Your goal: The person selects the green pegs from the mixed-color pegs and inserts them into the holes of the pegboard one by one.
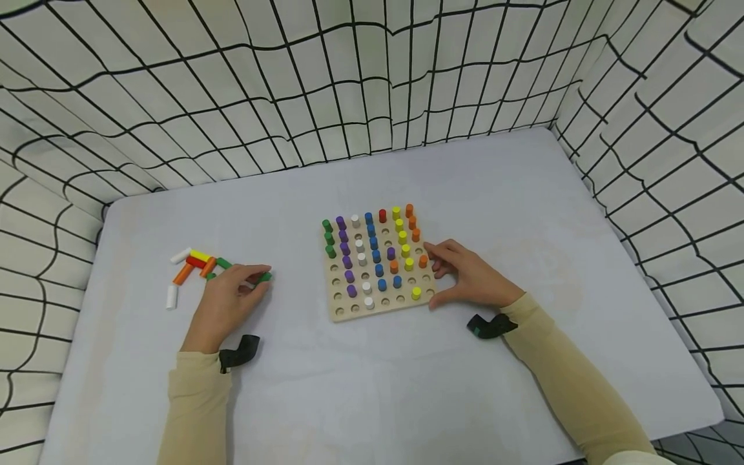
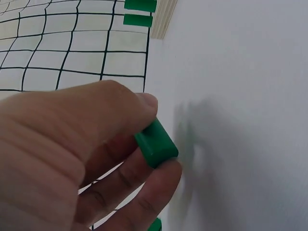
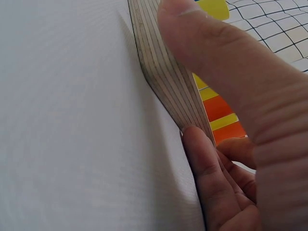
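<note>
My left hand (image 1: 223,307) pinches a green peg (image 2: 158,144) between thumb and fingers, close over the table, left of the board. A wooden pegboard (image 1: 347,303) lies flat in the middle, with columns of green, purple, white, blue, yellow and orange pegs standing in it. Near its upper edge stands a red peg (image 1: 382,216). Several holes are bare, mostly along the near rows and left side. My right hand (image 1: 473,278) holds the board's right side, thumb by the near corner and fingers farther up; the right wrist view has the fingertips against the layered edge.
Loose pegs lie left of the board by my left hand, among them a yellow peg (image 1: 201,255), an orange peg (image 1: 183,274) and a white peg (image 1: 172,297). Black netting (image 1: 360,84) over pale walls surrounds the white table (image 1: 372,387) at the back and sides.
</note>
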A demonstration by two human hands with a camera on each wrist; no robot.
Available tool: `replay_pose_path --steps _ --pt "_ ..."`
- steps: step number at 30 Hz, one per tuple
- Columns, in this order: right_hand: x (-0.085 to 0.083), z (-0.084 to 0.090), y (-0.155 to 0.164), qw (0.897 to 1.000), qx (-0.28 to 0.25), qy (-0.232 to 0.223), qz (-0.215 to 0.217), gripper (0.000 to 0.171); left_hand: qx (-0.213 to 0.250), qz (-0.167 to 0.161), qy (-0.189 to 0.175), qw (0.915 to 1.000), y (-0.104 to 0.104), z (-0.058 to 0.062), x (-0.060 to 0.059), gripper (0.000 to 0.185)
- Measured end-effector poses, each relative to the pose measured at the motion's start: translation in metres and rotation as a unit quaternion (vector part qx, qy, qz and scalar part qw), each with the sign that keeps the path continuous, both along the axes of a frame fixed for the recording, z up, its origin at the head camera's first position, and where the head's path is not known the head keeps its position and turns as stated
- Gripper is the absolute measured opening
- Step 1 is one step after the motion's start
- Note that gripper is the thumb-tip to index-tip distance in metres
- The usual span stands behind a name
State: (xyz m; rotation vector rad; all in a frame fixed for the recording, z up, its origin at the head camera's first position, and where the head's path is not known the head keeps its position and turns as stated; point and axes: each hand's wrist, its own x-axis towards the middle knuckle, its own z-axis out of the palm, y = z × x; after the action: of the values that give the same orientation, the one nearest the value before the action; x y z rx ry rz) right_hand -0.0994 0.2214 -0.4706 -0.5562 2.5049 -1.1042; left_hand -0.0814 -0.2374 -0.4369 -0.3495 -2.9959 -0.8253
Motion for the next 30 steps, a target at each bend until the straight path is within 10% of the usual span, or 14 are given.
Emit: replay_pose_path --steps 30 --pt "-0.001 0.0 0.0 1.0 0.005 -0.003 0.001 0.12 0.108 -0.025 0.038 0.9931 0.031 -0.013 0.003 0.035"
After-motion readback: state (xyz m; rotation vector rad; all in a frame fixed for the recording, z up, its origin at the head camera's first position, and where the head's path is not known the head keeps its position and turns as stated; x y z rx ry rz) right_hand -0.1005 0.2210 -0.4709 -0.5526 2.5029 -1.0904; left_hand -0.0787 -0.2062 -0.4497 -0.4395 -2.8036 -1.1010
